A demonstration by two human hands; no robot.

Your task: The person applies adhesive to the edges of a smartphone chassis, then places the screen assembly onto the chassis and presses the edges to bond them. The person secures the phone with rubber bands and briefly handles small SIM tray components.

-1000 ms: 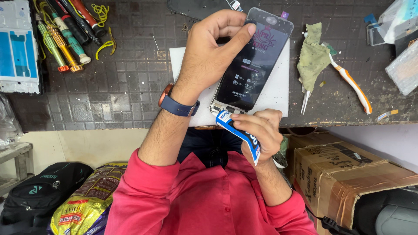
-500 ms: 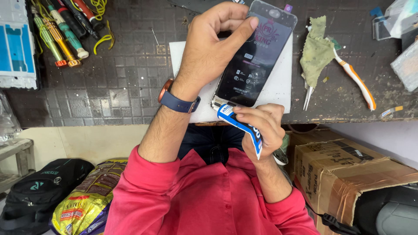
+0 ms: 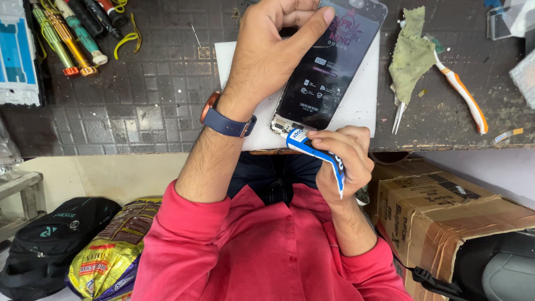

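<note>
Glue is the business of the right hand (image 3: pixel 343 159), whose grip is closed around a small blue-and-white tube (image 3: pixel 315 151), its nozzle touching the near edge of a smartphone (image 3: pixel 329 67). Left hand (image 3: pixel 267 58) holds that phone from above, thumb pressed on the dark glass near its upper end and fingers wrapped behind, so the grip is clamped on the phone; the device is tilted, its lower end showing bare metal parts just where the tube's tip meets it. A blue-strapped wristwatch (image 3: pixel 225 120) sits on the left wrist. The phone hovers over a white sheet (image 3: pixel 362 103) that lies on the dark, tiled mat covering the desk (image 3: pixel 156 95). To the right of the sheet rest a crumpled greenish cloth (image 3: pixel 412 53), tweezers (image 3: pixel 399 114) just below it, and an orange-and-white toothbrush (image 3: pixel 462 92). Far to the left, a row of screwdrivers (image 3: pixel 69 39) with coloured handles lies beside a yellow loop of wire (image 3: pixel 127 39). Below the desk edge, the person's red shirt (image 3: pixel 267 251) fills the view, with a cardboard box (image 3: pixel 446 214) on one side and a black backpack (image 3: pixel 50 239) and a yellow printed bag (image 3: pixel 106 262) on the other.
</note>
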